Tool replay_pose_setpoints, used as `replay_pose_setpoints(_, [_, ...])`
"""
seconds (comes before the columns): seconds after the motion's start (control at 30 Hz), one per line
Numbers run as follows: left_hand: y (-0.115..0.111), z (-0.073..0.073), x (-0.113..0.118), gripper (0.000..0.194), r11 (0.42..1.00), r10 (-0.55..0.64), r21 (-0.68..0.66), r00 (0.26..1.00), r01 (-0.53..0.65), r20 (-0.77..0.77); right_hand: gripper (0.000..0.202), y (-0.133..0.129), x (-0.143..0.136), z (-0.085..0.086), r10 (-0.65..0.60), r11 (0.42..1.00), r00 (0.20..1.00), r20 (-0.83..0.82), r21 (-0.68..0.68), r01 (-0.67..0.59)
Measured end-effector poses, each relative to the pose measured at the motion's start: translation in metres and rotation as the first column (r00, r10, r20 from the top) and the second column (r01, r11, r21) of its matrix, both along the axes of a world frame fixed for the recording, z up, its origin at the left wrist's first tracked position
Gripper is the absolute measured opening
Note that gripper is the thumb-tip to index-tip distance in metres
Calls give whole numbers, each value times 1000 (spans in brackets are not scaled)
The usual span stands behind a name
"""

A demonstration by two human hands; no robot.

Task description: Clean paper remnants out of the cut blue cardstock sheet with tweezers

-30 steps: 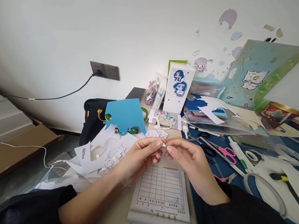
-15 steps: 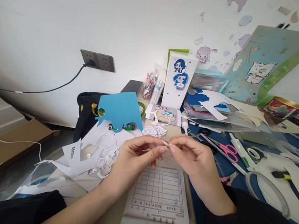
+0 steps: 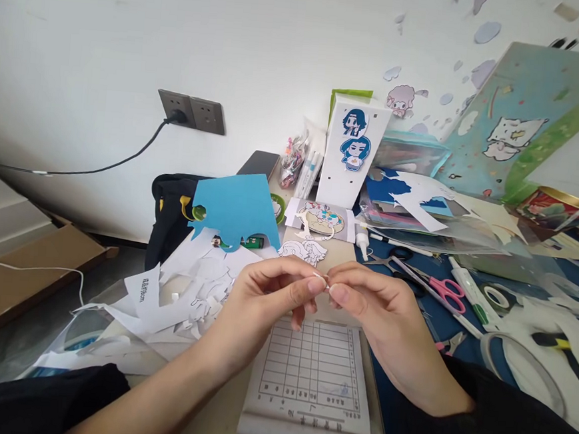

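My left hand point(image 3: 267, 299) and my right hand point(image 3: 385, 311) meet fingertip to fingertip above a pad of printed forms point(image 3: 312, 372). Thumb and forefinger of each are pinched on a small white piece point(image 3: 323, 277) that looks like paper. Most of it is hidden by the fingertips. Just beyond the hands lies a black-and-white cut-out drawing point(image 3: 301, 251). Behind that is a card with a coloured cartoon picture point(image 3: 327, 220), with a cream paper ring lying over it.
White paper scraps point(image 3: 203, 297) heap up on the left under a torn blue sheet point(image 3: 237, 206). Pink-handled scissors point(image 3: 446, 293), a glue bottle point(image 3: 362, 239) and a tape roll point(image 3: 496, 298) lie to the right. A white box point(image 3: 350, 181) stands against the wall.
Both hands stay together, and the right thumb has shifted in against the left fingertips. Less of the small white piece shows between them. The whole view has shifted slightly.
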State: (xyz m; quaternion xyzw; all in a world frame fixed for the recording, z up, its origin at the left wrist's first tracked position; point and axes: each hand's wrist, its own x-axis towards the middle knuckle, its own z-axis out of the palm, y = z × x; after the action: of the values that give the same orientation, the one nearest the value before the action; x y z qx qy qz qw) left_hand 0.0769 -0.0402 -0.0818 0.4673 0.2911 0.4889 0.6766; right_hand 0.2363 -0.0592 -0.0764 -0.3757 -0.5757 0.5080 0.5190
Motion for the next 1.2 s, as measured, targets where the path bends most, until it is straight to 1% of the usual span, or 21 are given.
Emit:
replay_pose_setpoints(0.4, [-1,2,0,4,999,-41,22,999,40,32,12,0,3,3,52,998,999,-6,24,-52])
replay_pose_setpoints(0.6, [-2,4,-1,5,996,-85,37,995,84,43,12,0,2,5,85,996,996,-27,1,-85])
replay_pose_setpoints(0.87, [-1,5,-2,6,995,-85,63,996,84,16,12,-1,4,5,92,996,995,-29,-3,-92])
replay_pose_setpoints(1.2, [-1,5,-1,6,995,-79,62,997,77,26,11,-2,5,4,89,996,996,-18,7,-89])
